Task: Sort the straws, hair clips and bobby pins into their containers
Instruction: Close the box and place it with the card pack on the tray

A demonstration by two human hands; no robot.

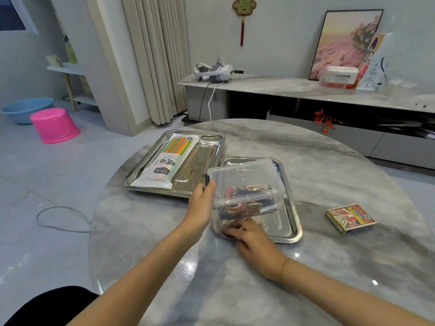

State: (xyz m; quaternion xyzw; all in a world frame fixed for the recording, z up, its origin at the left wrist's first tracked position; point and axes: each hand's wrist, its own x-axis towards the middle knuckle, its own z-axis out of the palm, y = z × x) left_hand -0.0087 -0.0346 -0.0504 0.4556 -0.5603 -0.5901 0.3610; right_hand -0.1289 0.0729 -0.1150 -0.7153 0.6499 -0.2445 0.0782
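A clear plastic box (pixel 244 198) sits on the small steel tray (pixel 293 222), its lid (pixel 242 175) tilted up. Hair clips and bobby pins (pixel 242 207) fill the box in a dark and gold tangle. My left hand (pixel 200 203) grips the lid's left edge with the thumb on top. At the box's front wall, my right hand (pixel 247 232) has its fingers curled at the pins inside; what they hold is hidden. A white bag of coloured straws (pixel 168 158) lies in the larger steel tray (pixel 211 147) to the left.
A small colourful card box (pixel 350 217) lies to the right on the round marble table (pixel 329 267). Beyond the table stands a low cabinet (pixel 294 88) carrying a white headset (pixel 214 71). A pink stool (pixel 54 125) and a blue basin (pixel 23 109) stand on the floor at left.
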